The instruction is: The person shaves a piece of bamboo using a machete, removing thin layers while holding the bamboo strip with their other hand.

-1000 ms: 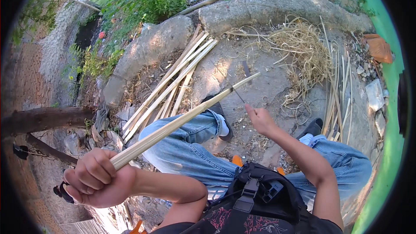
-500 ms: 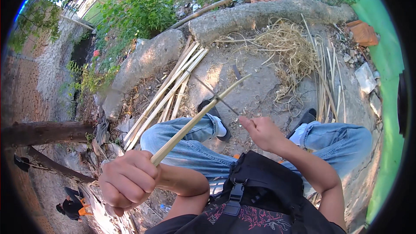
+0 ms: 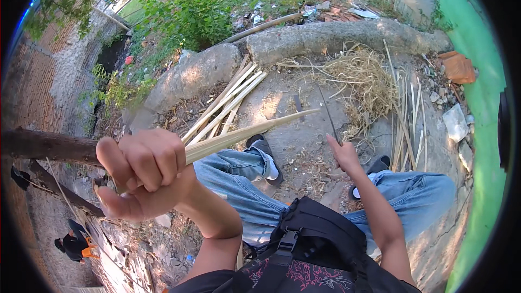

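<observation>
My left hand (image 3: 146, 165) is raised at the left, its fingers wrapped round the thick end of a pale bamboo strip (image 3: 244, 132). The strip slants up to the right and tapers to a point in front of me. My right hand (image 3: 344, 155) grips a thin, dark-bladed knife (image 3: 329, 113), which points up and away. Its handle is mostly hidden in my fist. The blade is to the right of the strip's tip, apart from it.
Pale strips (image 3: 225, 103) lie ahead on the left, and thinner ones (image 3: 404, 125) on the right beside a heap of curly shavings (image 3: 369, 78). A low concrete ledge (image 3: 325, 38) runs behind them. A black bag (image 3: 320, 233) rests against me. Another person (image 3: 73, 243) sits at far left.
My left hand has moved up with the bamboo strip, which now lies flatter. The knife has left the strip it was crossing and swung upright, as my right hand shifted slightly right.
</observation>
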